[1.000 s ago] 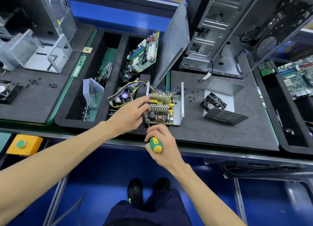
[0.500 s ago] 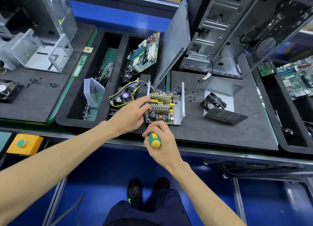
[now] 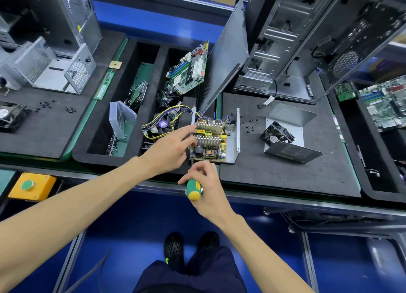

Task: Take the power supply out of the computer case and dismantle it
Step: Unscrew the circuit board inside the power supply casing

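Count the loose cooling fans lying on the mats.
2: one black fan on the right mat beside the removed metal cover, one fan at the far left edge, partly cut off. Others may sit hidden in the bins.

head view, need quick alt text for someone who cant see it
Seen from above, a person's right hand grips a green and yellow screwdriver at the near corner of an opened power supply, while the left hand holds its left wall. It sits on a dark mat, beside a loose fan.

Motherboard point(image 3: 188, 70) upright in foam bin, clear plastic box point(image 3: 121, 119) nearby, yellow btn box point(image 3: 31, 186) front-left
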The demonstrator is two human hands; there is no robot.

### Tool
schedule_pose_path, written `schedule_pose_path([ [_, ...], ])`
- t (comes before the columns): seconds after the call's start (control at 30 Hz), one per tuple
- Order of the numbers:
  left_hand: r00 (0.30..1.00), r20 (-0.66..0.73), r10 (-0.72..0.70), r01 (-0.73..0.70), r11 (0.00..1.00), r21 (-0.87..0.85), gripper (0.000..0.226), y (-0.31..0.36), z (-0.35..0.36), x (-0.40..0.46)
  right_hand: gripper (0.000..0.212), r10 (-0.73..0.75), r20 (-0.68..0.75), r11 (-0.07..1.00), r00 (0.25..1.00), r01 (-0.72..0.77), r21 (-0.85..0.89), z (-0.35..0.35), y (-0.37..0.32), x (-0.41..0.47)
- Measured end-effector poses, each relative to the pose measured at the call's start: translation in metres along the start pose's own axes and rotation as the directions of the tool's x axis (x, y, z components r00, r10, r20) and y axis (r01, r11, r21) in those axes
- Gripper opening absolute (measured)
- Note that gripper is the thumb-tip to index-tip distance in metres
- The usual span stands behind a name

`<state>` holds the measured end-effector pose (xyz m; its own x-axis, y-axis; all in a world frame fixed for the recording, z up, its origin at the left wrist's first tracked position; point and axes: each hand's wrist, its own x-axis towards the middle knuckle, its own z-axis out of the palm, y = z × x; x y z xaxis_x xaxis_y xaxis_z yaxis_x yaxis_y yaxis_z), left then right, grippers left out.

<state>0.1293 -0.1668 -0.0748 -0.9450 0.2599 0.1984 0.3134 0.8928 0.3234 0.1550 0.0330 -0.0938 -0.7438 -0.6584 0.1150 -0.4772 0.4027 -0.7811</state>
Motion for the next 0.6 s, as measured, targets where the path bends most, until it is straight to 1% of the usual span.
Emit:
schedule_pose_path([
  [0.03,1.000,-0.001,-0.001,0.001,1.000,-0.003,0.031,0.000,0.000,0.000,0.023,-0.031,-0.041,1.000,0.999,0.031,0.002,0.001,0.001,-0.001],
  [0.07,1.000,-0.003,0.000,0.000,1.000,-0.005,0.032,0.000,0.001,0.000,0.022,-0.058,-0.092,0.998,0.994,0.057,-0.015,0.000,0.001,-0.001],
  [0.1,1.000,-0.003,0.002,-0.002,1.000,-0.003,0.032,0.001,0.001,0.000,0.029,-0.066,-0.147,0.997,0.987,0.062,-0.036,0.000,0.002,-0.001],
  [0.13,1.000,-0.004,0.003,-0.003,1.000,0.000,0.032,0.001,0.002,0.000,0.034,-0.036,-0.195,0.999,0.980,0.029,-0.039,-0.002,0.003,0.001],
  [0.17,1.000,-0.005,0.003,-0.003,1.000,0.002,0.032,0.001,0.002,0.000,0.036,0.034,-0.239,0.999,0.971,-0.037,-0.009,-0.005,0.001,0.002],
  [0.2,1.000,-0.007,0.003,-0.003,1.000,0.004,0.031,0.000,0.002,0.000,0.034,0.113,-0.268,0.994,0.957,-0.104,0.045,-0.008,-0.001,0.005],
  [0.23,1.000,-0.009,0.003,-0.003,1.000,0.007,0.031,0.000,0.002,0.000,0.030,0.160,-0.284,0.985,0.945,-0.135,0.106,-0.010,-0.002,0.007],
  [0.27,1.000,-0.012,0.005,-0.005,1.000,0.010,0.030,0.000,0.001,0.000,0.026,0.157,-0.292,0.982,0.943,-0.118,0.148,-0.012,-0.002,0.008],
  [0.3,1.000,-0.014,0.008,-0.008,1.000,0.013,0.030,0.000,0.001,0.000,0.022,0.118,-0.293,0.984,0.949,-0.073,0.162,-0.014,-0.001,0.010],
  [0.37,1.000,-0.011,0.016,-0.016,1.000,0.022,0.029,0.000,0.001,0.002,0.016,0.019,-0.242,0.988,0.970,0.020,0.156,-0.015,0.001,0.010],
  [0.47,0.999,-0.001,0.033,-0.033,0.999,0.029,0.030,-0.002,-0.001,0.002,0.021,-0.018,-0.171,0.988,0.985,0.044,0.149,-0.014,0.001,0.007],
  [0.6,0.998,0.019,0.059,-0.060,0.996,0.062,0.027,-0.006,-0.001,0.003,0.016,-0.011,-0.197,0.982,0.980,0.048,0.181,-0.016,0.003,0.003],
])
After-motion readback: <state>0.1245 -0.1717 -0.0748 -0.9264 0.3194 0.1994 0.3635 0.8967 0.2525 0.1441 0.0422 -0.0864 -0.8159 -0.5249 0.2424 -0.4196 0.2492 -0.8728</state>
